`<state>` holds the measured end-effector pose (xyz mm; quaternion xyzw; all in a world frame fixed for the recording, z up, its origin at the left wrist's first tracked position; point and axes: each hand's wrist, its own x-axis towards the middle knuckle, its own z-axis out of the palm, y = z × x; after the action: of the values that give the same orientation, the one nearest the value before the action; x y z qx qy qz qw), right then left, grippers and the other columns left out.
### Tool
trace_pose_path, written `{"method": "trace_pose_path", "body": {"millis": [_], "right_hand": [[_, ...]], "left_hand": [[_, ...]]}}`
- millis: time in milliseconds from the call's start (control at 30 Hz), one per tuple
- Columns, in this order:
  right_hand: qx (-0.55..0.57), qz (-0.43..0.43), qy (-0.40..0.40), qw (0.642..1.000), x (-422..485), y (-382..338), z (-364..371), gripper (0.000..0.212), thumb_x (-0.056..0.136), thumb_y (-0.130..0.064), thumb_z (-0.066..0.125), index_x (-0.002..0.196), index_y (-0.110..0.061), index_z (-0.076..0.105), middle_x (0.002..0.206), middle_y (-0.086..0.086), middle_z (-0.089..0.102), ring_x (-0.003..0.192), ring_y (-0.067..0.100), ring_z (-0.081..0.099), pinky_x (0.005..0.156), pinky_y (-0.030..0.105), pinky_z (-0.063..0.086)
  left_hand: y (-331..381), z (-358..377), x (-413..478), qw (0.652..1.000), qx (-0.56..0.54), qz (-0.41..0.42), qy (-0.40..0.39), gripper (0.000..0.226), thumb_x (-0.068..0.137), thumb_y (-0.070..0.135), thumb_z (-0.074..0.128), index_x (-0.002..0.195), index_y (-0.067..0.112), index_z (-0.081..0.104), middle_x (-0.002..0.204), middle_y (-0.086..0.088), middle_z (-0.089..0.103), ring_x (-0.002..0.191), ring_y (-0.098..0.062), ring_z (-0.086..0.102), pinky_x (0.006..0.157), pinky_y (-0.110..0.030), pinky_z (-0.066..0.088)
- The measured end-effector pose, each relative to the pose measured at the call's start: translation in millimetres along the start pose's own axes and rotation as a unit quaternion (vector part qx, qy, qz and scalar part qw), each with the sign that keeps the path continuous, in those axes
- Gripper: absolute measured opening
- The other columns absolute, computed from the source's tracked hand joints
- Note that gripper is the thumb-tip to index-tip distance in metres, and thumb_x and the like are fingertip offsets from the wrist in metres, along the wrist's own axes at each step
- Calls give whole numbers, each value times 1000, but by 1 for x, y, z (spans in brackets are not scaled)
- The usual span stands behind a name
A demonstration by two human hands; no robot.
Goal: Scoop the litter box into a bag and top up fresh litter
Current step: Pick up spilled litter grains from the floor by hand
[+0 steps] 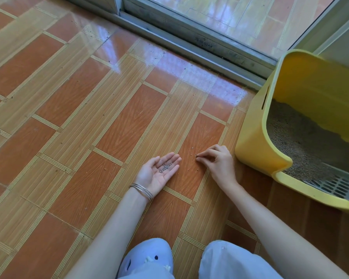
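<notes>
There is one litter box (258, 150) with one grey grate (338, 185) in it, and one slipper (147, 256). Two grips show, a left grip (159, 173) and a right grip (218, 162), with a few thin bangles (142, 191) on the left wrist, too close-set to count. The pellets (165, 167) in the left palm make one small heap, too fine to count, and a few more lie loose on the floor (109, 127).

Open tiled floor (89, 117) left; yellow litter box (256, 143) blocks right.

Left hand (158, 175) cups pellets (165, 168); right hand (218, 164) pinches stray pellet (196, 156).
</notes>
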<state>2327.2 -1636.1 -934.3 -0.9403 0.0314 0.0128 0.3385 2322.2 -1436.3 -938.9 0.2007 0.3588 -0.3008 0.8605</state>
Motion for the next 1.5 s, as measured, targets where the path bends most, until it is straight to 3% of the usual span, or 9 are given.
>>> {"method": "trace_pose_path", "body": {"millis": [300, 433, 567, 733, 833, 933, 1133, 1367, 1500], "right_hand": [[18, 10, -9, 1000, 3, 0, 0, 19, 73, -19, 76, 92, -15, 75, 88, 2, 59, 90, 18, 51, 79, 23, 39], [26, 6, -12, 1000, -3, -3, 3, 19, 70, -21, 78, 88, -16, 76, 85, 3, 60, 87, 19, 52, 84, 39, 44], [17, 0, 9, 1000, -4, -6, 8, 13, 69, -24, 79, 80, -18, 76, 80, -1, 61, 82, 18, 51, 80, 43, 45], [-109, -64, 14, 992, -1, -9, 17, 10, 79, -22, 73, 80, -12, 69, 79, 1, 62, 79, 21, 53, 71, 33, 44], [-202, -114, 1, 973, -3, -12, 20, 12, 83, -17, 68, 81, -5, 65, 80, 8, 63, 75, 28, 56, 64, 38, 46], [-162, -91, -22, 982, 2, -20, 15, 10, 88, -14, 60, 88, -4, 62, 88, 9, 61, 82, 27, 53, 73, 38, 44], [21, -133, -53, 990, 23, -78, -42, 5, 85, -15, 65, 86, -11, 62, 87, 1, 58, 85, 18, 48, 76, 36, 42], [-25, -80, -65, 994, 52, -164, -162, 12, 70, -22, 78, 73, -13, 70, 76, -1, 65, 87, 25, 50, 76, 38, 38], [-18, -59, -30, 998, 56, -221, -248, 12, 65, -14, 79, 68, -12, 68, 70, -1, 63, 84, 25, 50, 73, 43, 44]], "left_hand": [[2, 1, 1, 1000, 3, -1, -11, 38, 98, 14, 34, 105, -11, 62, 114, -26, 63, 106, -35, 62, 86, -46, 51], [-1, 1, 0, 1000, 3, -4, -8, 38, 98, 14, 34, 105, -12, 62, 113, -27, 63, 105, -35, 63, 86, -47, 52], [-3, 2, 0, 1000, 0, -6, -6, 41, 97, 13, 35, 98, -12, 67, 113, -27, 64, 104, -36, 63, 86, -47, 52], [-3, 5, 0, 1000, 9, -9, -8, 38, 97, 14, 35, 108, -12, 60, 115, -27, 62, 105, -35, 63, 87, -46, 51], [-4, 7, 1, 1000, 11, -16, 1, 38, 98, 14, 34, 109, -11, 60, 114, -27, 63, 105, -35, 63, 89, -44, 52], [-4, 12, 0, 999, 16, -26, 17, 38, 98, 14, 34, 108, -11, 60, 114, -27, 63, 106, -35, 62, 88, -44, 51], [11, 60, -10, 998, 28, -44, 35, 44, 98, 13, 36, 88, -12, 70, 107, -29, 65, 96, -35, 66, 83, -46, 52], [47, 188, -82, 998, 40, -56, 11, 43, 98, 14, 36, 92, -14, 68, 101, -30, 66, 88, -37, 68, 66, -37, 59], [63, 273, -145, 996, 74, -54, -16, 40, 96, 14, 37, 99, -12, 66, 104, -28, 65, 89, -34, 68, 79, -38, 56]]}}
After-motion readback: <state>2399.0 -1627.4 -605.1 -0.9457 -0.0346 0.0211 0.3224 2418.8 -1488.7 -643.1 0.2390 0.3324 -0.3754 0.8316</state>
